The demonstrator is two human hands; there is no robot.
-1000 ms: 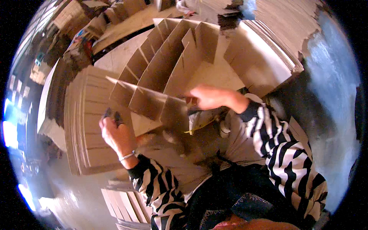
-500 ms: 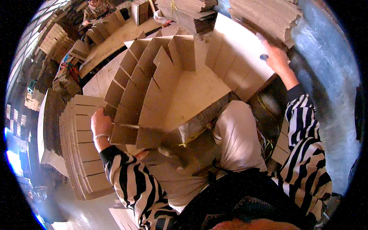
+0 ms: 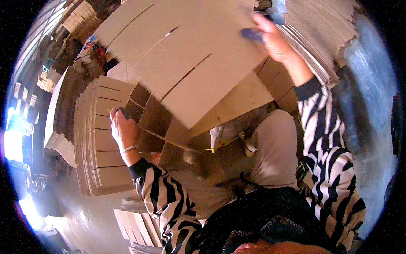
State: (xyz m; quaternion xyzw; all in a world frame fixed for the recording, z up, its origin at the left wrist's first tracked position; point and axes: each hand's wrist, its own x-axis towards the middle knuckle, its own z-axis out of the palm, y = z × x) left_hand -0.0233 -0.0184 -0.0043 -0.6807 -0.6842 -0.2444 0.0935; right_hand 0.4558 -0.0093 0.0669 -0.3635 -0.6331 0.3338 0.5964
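I see the slotted cardboard sheet filling the upper centre of the frame, tilted above the half-built divider grid at centre left. I judge several cells stand assembled and this sheet is not yet seated. My right hand, raised at upper right, has its fingers closed on the sheet's far edge. My left hand steadies the grid, fingers curled over its edge, beside the stack of slotted strips.
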